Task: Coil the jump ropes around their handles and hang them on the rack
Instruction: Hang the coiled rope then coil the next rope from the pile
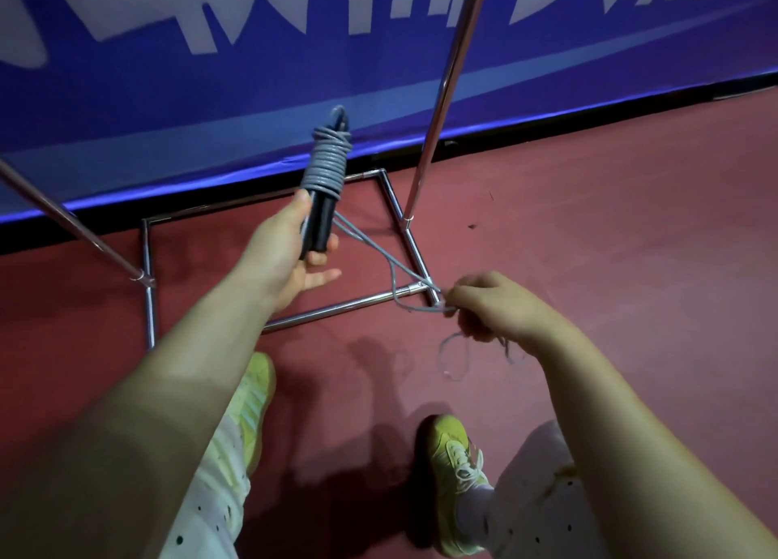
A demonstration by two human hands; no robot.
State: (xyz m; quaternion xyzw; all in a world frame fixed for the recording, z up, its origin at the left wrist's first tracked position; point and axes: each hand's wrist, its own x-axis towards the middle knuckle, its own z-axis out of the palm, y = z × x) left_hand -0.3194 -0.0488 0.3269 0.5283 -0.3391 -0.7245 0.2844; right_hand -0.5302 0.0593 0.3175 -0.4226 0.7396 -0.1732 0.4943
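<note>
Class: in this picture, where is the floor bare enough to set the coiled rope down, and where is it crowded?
Bare red floor lies right of the upright pole, up to the blue banner. More lies inside the rack base. It is crowded near the right hand, where loose rope crosses the base corner, and by the shoes. The left hand holds the handles.

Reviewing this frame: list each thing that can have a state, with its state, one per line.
jump rope: mostly coiled around its black handles, tail loose.
handles: side by side, held in left hand.
left hand: grips the handles.
right hand: pinches the rope's loose tail.
rope tail: runs slack from the coil to the right hand.
rack: standing on floor; nothing visibly hung.
</note>
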